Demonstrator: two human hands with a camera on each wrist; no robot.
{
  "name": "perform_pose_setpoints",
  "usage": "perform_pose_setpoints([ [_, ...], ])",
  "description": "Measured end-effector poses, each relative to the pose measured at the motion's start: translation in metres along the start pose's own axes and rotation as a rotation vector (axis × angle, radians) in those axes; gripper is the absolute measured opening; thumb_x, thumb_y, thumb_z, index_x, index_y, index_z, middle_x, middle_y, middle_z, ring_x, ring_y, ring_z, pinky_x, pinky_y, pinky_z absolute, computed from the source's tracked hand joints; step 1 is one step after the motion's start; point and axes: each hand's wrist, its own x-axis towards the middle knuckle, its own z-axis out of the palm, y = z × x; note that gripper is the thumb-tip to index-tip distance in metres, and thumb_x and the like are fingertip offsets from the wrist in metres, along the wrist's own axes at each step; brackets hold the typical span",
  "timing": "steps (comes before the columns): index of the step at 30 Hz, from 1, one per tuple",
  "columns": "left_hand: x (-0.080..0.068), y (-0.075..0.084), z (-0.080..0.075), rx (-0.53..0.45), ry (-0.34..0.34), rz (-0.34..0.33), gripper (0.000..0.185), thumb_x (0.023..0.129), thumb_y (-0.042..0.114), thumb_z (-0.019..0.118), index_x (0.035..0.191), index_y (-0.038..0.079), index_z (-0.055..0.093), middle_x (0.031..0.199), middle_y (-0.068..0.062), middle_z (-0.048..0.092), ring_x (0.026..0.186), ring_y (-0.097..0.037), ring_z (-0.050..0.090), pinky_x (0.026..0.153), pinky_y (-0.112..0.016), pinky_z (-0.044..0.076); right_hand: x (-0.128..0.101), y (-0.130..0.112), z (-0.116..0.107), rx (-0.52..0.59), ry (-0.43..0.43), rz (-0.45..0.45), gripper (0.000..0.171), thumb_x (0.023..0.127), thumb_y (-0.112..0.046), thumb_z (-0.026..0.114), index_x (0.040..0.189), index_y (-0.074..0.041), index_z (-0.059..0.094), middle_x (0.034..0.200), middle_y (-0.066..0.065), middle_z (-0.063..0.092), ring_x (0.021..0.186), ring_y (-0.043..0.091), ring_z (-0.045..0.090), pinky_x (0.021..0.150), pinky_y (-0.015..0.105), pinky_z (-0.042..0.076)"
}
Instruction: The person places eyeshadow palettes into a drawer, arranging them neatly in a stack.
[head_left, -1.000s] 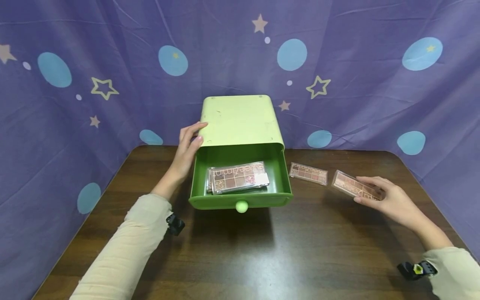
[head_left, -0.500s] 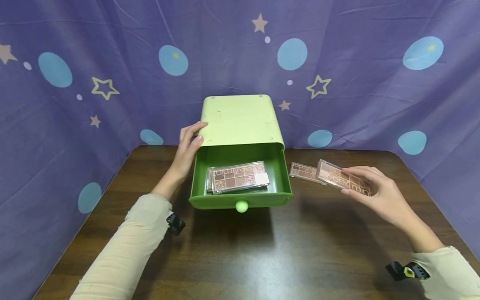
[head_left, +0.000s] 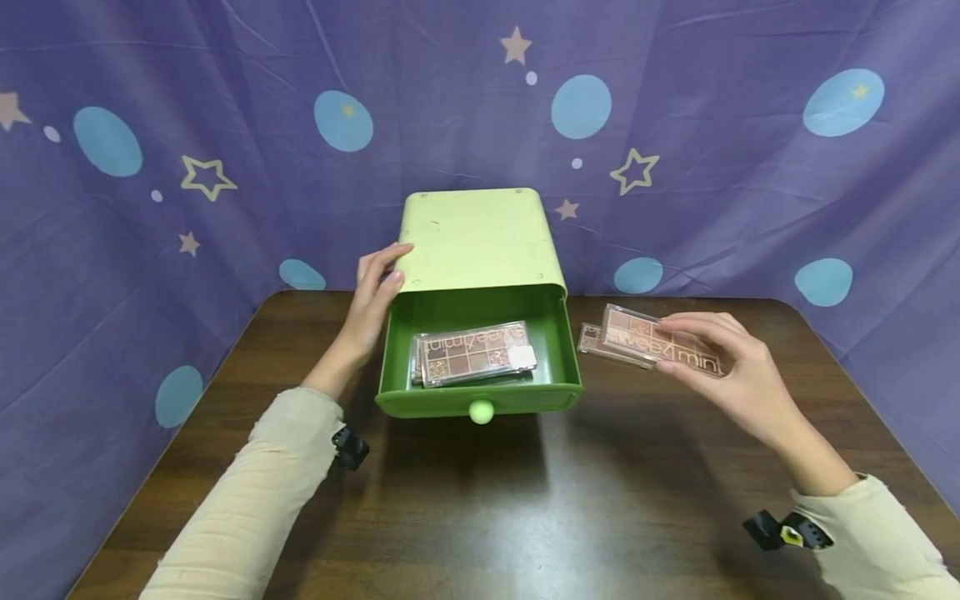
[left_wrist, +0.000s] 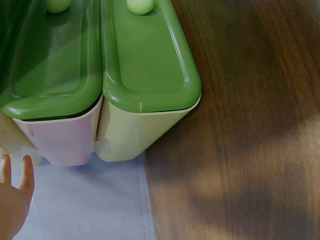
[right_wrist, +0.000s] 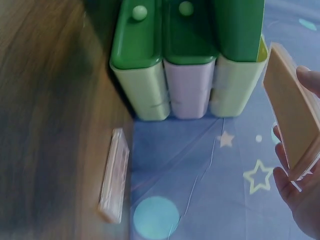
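In the head view my left hand (head_left: 369, 304) rests against the left side of a light green drawer cabinet (head_left: 480, 237), its fingertips at the top edge. The cabinet's top drawer (head_left: 427, 404), dark green with a round knob (head_left: 482, 412), is pulled out. Inside it lie stacked eyeshadow palettes (head_left: 474, 357), the upper one with a clear lid. To the cabinet's right, my right hand (head_left: 738, 379) pinches another eyeshadow palette (head_left: 633, 332) between thumb and fingers. The held palette is raised and overlaps an eyeshadow palette (head_left: 591, 340) lying on the table.
Below the pulled-out drawer, the left wrist view shows closed drawers, one in a pink tier (left_wrist: 65, 142) and one in a light green tier (left_wrist: 130, 132). All stands on a dark wooden table (head_left: 480, 517). A purple curtain (head_left: 247, 100) with stars and ovals hangs behind.
My right hand has carried the held palette leftward and slightly up, so it now covers much of the palette on the table. My left hand and the drawer stay in place.
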Motion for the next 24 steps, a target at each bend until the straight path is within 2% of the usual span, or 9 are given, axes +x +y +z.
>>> perform_pose_setpoints([
  [6, 0.0, 0.001, 0.0, 0.002, 0.001, -0.007, 0.052, 0.094, 0.024, 0.045, 0.141, 0.003, 0.049, 0.145, -0.014, 0.031, 0.121, -0.016, 0.033, 0.102, -0.041, 0.03, 0.013, -0.022, 0.01, 0.058, 0.007, -0.051, 0.05, 0.063, 0.02, 0.079, 0.11, 0.005, 0.07, 0.111, 0.021, 0.067, 0.104, 0.013, 0.053, 0.089, 0.017, 0.039],
  [14, 0.0, 0.0, 0.0, 0.0, 0.007, -0.005, 0.051, 0.094, 0.024, 0.045, 0.141, 0.004, 0.05, 0.145, -0.014, 0.031, 0.12, -0.015, 0.034, 0.101, -0.04, 0.03, 0.023, -0.016, 0.027, 0.121, -0.042, -0.108, 0.052, 0.067, 0.011, 0.082, 0.115, -0.004, 0.072, 0.117, 0.008, 0.068, 0.108, 0.016, 0.053, 0.091, 0.022, 0.039],
  [24, 0.0, -0.001, 0.001, 0.0, 0.004, 0.001, 0.052, 0.094, 0.025, 0.045, 0.141, 0.004, 0.049, 0.146, -0.014, 0.031, 0.122, -0.016, 0.033, 0.102, -0.042, 0.029, 0.038, -0.033, 0.053, 0.202, -0.109, -0.167, 0.048, 0.073, 0.004, 0.082, 0.118, -0.008, 0.072, 0.125, 0.004, 0.065, 0.116, 0.023, 0.051, 0.1, 0.03, 0.037],
])
